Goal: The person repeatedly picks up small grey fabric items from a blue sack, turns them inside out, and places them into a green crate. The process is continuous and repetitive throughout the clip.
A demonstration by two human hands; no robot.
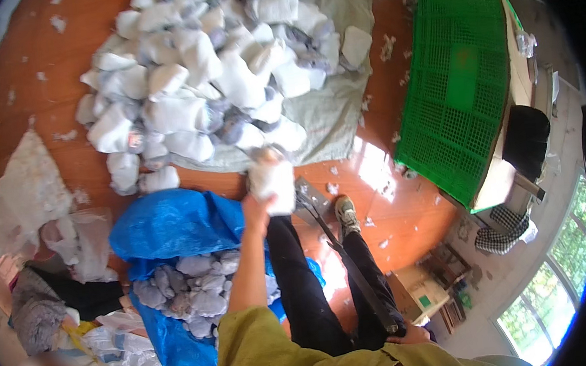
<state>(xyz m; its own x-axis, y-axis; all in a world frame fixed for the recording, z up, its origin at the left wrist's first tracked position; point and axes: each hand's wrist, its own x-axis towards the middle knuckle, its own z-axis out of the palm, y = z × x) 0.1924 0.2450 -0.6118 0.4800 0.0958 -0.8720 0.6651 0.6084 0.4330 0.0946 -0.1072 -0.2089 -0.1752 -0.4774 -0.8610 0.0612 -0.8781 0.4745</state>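
Note:
My left hand (pixel 256 213) is stretched forward and closed on a white cloth bundle (pixel 272 186), held above the near edge of the grey-green sheet. A large pile of similar white and grey bundles (pixel 215 70) covers that sheet (pixel 330 126). My right hand (pixel 410 334) is low at the right, by my thigh, beside the near end of a long dark metal bar (pixel 358 272). Its fingers are mostly hidden, so whether it grips the bar is unclear. The bar slants away between my legs to a flat metal plate (pixel 314 198) on the floor.
A blue sack (pixel 173 223) holding grey pieces (pixel 200 283) gapes at my left. Plastic bags (pixel 84 245) and heaped cloth (pixel 41 309) lie farther left. A green mesh crate (pixel 452 76) stands at the right, near a wall with windows. White fluff litters the reddish-brown floor (pixel 402 222).

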